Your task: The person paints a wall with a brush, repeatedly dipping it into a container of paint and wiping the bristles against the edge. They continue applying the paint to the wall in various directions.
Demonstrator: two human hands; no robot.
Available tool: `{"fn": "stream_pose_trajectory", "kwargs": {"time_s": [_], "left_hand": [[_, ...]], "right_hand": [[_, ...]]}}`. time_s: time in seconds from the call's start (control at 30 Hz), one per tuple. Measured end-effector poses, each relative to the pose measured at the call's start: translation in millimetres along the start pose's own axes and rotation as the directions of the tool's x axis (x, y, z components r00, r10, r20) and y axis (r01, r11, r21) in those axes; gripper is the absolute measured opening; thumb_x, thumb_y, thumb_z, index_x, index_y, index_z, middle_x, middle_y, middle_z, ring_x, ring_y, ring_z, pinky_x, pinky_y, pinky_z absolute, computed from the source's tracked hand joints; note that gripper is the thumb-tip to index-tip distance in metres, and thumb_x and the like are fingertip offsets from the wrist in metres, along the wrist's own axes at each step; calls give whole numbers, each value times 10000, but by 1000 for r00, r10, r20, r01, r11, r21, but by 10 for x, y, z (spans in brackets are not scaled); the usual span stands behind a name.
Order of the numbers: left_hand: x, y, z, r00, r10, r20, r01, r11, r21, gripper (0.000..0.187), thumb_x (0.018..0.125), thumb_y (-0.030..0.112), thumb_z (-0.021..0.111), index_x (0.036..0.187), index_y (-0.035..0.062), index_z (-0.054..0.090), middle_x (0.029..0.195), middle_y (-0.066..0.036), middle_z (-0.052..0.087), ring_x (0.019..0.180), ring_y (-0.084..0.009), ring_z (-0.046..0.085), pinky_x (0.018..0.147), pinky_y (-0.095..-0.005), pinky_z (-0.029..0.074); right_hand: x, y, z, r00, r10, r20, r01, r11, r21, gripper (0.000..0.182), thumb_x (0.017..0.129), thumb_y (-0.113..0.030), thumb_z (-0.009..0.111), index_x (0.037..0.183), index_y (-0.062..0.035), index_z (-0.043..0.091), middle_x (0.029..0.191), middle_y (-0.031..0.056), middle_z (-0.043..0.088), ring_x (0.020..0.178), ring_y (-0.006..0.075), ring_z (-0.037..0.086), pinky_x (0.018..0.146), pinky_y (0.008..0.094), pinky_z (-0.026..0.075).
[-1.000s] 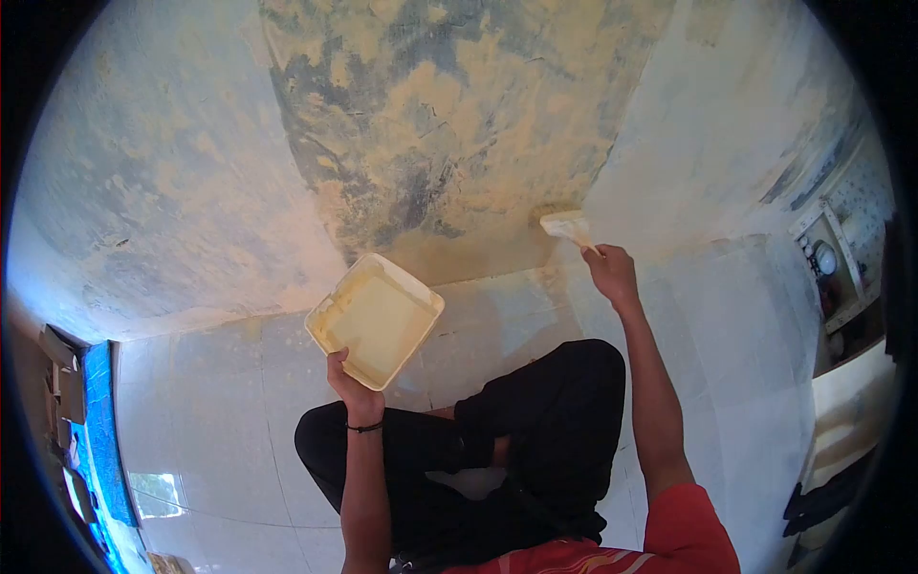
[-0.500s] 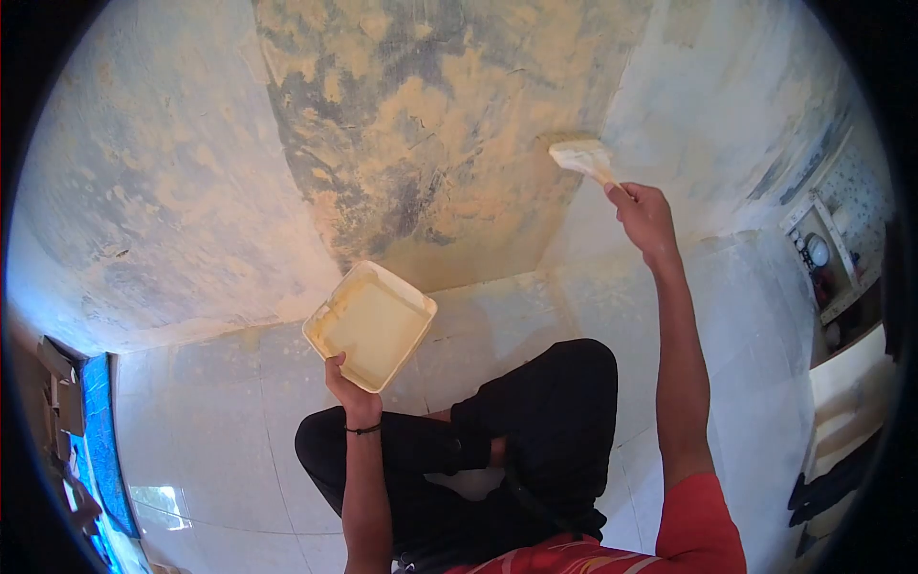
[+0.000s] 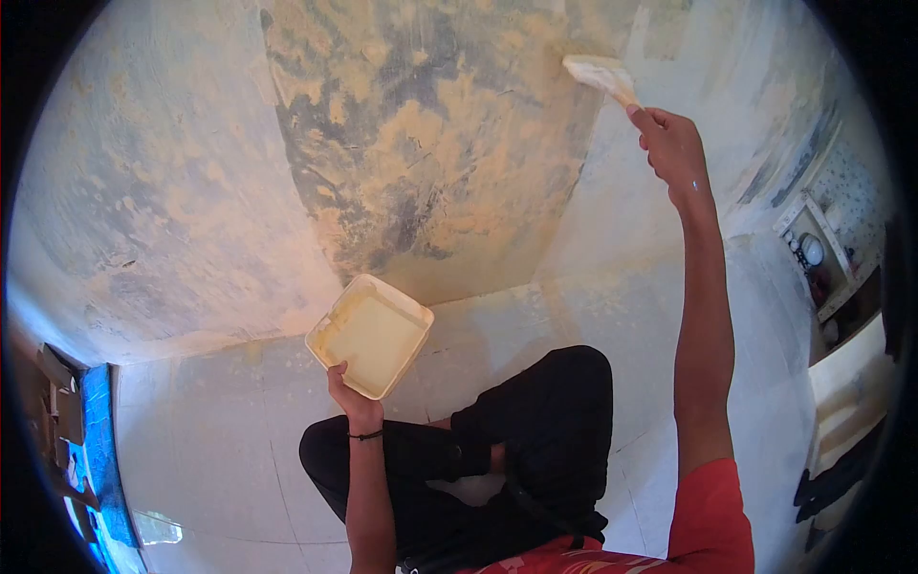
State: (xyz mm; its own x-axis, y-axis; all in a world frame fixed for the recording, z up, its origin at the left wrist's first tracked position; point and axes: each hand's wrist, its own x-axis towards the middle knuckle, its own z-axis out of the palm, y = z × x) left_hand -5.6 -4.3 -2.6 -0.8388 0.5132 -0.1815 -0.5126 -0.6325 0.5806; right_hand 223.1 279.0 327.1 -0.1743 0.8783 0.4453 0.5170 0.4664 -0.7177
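Observation:
My right hand [image 3: 674,148] grips the handle of a paintbrush [image 3: 601,73], its wide bristles coated in whitish paint and laid against the wall [image 3: 430,124]. That wall section is patchy, yellowish tan over dark grey, with paler wall on both sides. Low on the left, my left hand [image 3: 356,397] holds a square cream-coloured tub [image 3: 417,311] by its near corner, thumb over the rim. Pale paint covers the bottom of the tub. The left fingers are under it, out of sight.
My crossed legs [image 3: 545,430] in dark trousers rest on the pale tiled floor [image 3: 210,430]. A blue sheet [image 3: 103,440] with brown boxes beside it lies at the far left. On the right stands a whitish frame [image 3: 827,249] with small items in it.
My right hand and the paintbrush have moved up the wall and slightly right. The tub in my left hand has shifted a little lower in view.

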Motion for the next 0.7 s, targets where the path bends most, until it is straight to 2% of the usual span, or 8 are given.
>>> {"fn": "stream_pose_trajectory", "kwargs": {"time_s": [0.13,0.2,0.23,0.3,0.33,0.4,0.5,0.7], "left_hand": [[7,3,-22,1000,-8,-6,8,1000,-5,457,785,203,454,1206,30,420,1126,-92,514,1047,-242,516,881,-352,433],[11,13,9,1000,-14,-10,14,1000,-14,455,785,203,454,1204,29,421,1123,-90,515,1045,-242,518,880,-352,434],[-13,26,36,1000,-2,-26,2,1000,1,450,787,204,450,1201,28,424,1120,-89,516,1043,-241,519,879,-352,435],[-24,32,51,999,15,-44,-14,1000,15,444,790,205,446,1197,27,426,1117,-88,518,1041,-240,521,879,-352,436],[-24,33,40,1000,13,-24,-13,1000,5,441,792,204,442,1196,26,427,1116,-88,519,1039,-238,522,880,-352,436],[-25,40,33,1000,14,-7,-14,1000,-3,438,795,203,438,1195,25,427,1115,-88,520,1038,-237,523,880,-351,436],[-22,45,49,1000,6,-20,-6,1000,-8,437,797,201,434,1196,24,425,1113,-89,521,1038,-236,524,882,-351,436],[-20,34,58,999,1,-32,-1,1000,-4,442,795,203,437,1199,26,424,1113,-88,523,1036,-234,525,877,-347,439]], "right_hand": [[100,-109,-30,994,-63,-92,65,998,24,372,817,-356,570,798,11,630,575,22,482,549,108,437,551,273,374],[163,-131,17,977,-123,-173,143,984,110,314,840,-340,580,883,-33,633,578,-48,418,427,23,315,380,211,256],[171,-140,50,977,-123,-173,143,984,110,314,840,-340,580,883,-33,633,578,-48,418,427,23,315,380,211,256],[187,-156,133,965,-98,-243,110,993,38,386,832,-375,533,861,-3,635,651,98,588,628,230,568,635,331,430],[212,-116,185,966,-99,-240,111,993,40,386,832,-375,533,861,-3,635,651,98,588,628,230,568,635,331,430],[246,-3,329,958,-133,-256,132,991,-20,379,839,-371,517,890,-16,639,711,155,616,695,313,599,677,359,444],[201,160,514,965,-123,-231,129,992,8,377,842,-369,511,905,-19,634,713,182,604,697,341,592,673,372,446],[-82,512,810,981,-75,-179,86,995,51,327,858,-315,513,918,-10,616,701,195,587,677,338,589,651,378,441]]}}
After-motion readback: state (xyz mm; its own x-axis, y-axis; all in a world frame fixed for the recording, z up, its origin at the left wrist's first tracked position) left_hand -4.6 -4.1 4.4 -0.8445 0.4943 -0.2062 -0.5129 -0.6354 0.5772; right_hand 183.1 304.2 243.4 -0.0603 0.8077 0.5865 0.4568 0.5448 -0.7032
